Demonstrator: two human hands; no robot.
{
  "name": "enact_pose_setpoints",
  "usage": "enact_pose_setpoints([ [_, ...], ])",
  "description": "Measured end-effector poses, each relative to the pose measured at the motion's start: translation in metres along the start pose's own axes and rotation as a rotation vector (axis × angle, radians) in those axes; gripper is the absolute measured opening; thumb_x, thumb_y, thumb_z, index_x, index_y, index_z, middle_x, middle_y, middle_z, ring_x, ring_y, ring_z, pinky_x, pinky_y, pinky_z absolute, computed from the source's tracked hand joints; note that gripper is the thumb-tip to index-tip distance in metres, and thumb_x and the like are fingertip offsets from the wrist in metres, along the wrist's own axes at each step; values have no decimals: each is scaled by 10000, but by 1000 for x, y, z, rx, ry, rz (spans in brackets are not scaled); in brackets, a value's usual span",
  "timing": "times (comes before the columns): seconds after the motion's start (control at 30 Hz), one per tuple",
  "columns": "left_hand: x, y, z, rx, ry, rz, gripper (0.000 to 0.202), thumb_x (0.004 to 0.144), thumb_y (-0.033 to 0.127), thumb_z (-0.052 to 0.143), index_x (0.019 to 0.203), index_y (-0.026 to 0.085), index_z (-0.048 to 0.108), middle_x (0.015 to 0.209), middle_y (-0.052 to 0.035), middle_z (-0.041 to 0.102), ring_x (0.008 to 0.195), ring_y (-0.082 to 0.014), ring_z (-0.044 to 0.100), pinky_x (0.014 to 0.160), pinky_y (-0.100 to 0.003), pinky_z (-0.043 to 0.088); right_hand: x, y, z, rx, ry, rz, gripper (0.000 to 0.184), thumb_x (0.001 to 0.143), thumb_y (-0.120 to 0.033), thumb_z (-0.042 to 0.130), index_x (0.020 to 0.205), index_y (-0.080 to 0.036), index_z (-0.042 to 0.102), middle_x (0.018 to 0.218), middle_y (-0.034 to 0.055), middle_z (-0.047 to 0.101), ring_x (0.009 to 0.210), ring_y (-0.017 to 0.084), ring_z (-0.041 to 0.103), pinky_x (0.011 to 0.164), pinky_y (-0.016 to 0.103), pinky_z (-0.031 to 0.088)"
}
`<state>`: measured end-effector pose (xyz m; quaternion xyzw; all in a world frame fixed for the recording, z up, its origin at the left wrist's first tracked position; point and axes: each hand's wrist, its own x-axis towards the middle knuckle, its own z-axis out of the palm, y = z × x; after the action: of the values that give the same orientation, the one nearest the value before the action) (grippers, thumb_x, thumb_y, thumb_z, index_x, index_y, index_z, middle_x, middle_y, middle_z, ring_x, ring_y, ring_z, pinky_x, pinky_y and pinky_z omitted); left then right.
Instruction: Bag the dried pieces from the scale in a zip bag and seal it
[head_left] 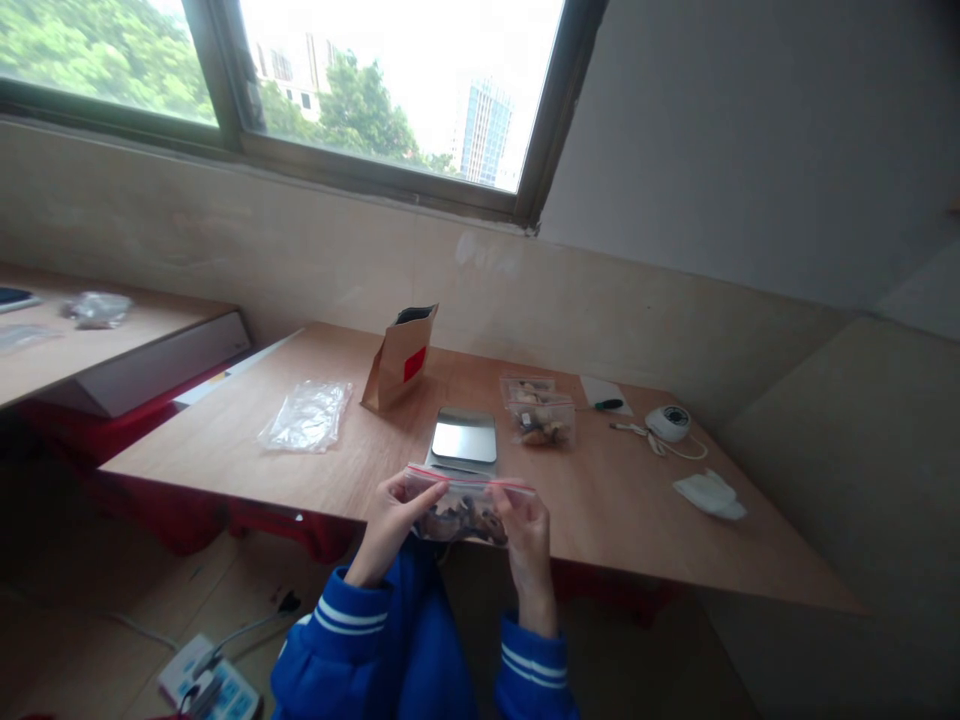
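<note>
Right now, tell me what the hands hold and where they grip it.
Both hands, left hand and right hand, hold a filled zip bag by its top ends.

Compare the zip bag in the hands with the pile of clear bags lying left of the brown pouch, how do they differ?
The zip bag is held up at the table's near edge between the left hand and right hand; the pile of clear bags lies flat on the table, untouched. The zip bag holds dark brownish pieces; the pile looks empty. The zip bag shows a red strip along its top; none is visible on the pile. Both are clear plastic.
</note>
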<state>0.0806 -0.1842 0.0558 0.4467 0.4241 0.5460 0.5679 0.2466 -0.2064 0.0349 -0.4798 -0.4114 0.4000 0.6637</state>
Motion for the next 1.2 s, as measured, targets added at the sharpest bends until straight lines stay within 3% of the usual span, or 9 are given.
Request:
enact_pose_setpoints([
  [0.13,-2,0,1,34,16,17,260,654,355,793,782,134,747,752,-58,740,715,-193,688,651,-258,551,-1,-2,-4,-38,-15,-40,195,751,-364,718,776,-173,688,724,6,650,708,160,615,669,265,499],
  [0.37,-5,6,7,89,-53,90,264,670,371,773,789,135,756,798,-85,744,795,-231,696,753,-306,557,-2,-10,-9,4,27,-24,225,723,-390,735,718,-178,661,668,-5,629,657,153,606,625,256,506],
  [0.53,-4,6,5,66,-112,37,354,656,391,777,909,145,749,899,-93,751,843,-243,698,751,-321,563,-4,-12,-8,101,-125,145,302,719,-414,741,916,-187,708,889,47,718,817,208,672,741,327,545],
  [0.67,-2,4,2,64,-82,28,281,658,384,779,803,145,755,791,-77,753,753,-220,698,714,-304,559,-7,-14,-4,139,-242,217,276,767,-438,692,884,-189,708,801,30,717,753,199,679,719,326,546],
  [1.0,-5,8,4,106,26,90,266,635,392,795,739,151,754,729,-64,743,703,-224,697,656,-297,561,-5,-12,4,14,-151,77,229,743,-398,712,796,-175,698,685,6,664,647,160,627,619,272,524],
  [1.2,-5,5,2,128,-12,123,230,672,363,774,771,156,763,750,-64,746,731,-222,701,690,-294,564,-4,-10,2,-146,-61,-20,217,748,-387,707,720,-173,681,640,0,632,616,154,593,595,263,498],
])
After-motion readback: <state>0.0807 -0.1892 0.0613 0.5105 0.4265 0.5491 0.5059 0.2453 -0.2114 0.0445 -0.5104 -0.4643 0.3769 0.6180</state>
